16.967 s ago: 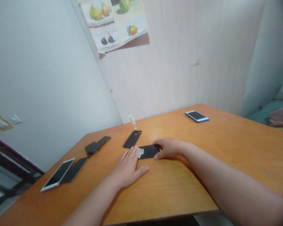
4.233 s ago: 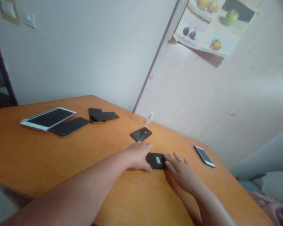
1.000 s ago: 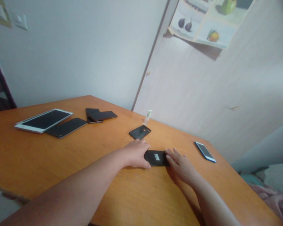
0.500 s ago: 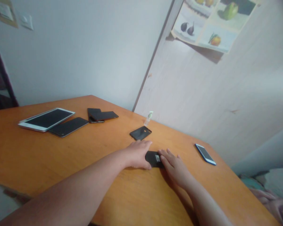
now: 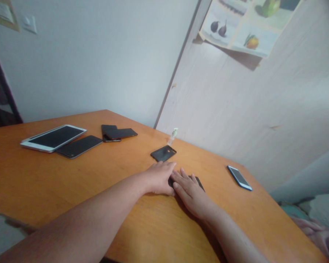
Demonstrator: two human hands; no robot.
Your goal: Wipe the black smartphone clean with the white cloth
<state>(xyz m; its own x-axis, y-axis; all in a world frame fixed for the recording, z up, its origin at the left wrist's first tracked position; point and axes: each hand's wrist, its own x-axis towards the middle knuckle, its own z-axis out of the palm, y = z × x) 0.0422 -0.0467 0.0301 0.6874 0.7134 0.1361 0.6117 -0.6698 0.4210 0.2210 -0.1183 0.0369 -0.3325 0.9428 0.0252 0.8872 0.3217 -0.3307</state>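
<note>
The right hand (image 5: 186,189) has slid leftward over the black phone (image 5: 200,182), lower centre of the frame on the tabletop (image 5: 137,226), so its stroke seems to have reached the held end. The left hand (image 5: 161,179) has its grip closed around that end; the right lies flat, fingers slightly spread, clasping nothing visible.

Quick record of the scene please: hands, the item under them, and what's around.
Left hand: thumb and fingers around one end of flat black rectangular device
Right hand: lying across its top, fingers spread
Visibility: device mostly covered
Beyond: black phone case with cutouts, clear pump bottle
Right: white-faced, blue-edged phone
Left: white-framed tablet
Surface: orange-brown wooden table
</note>
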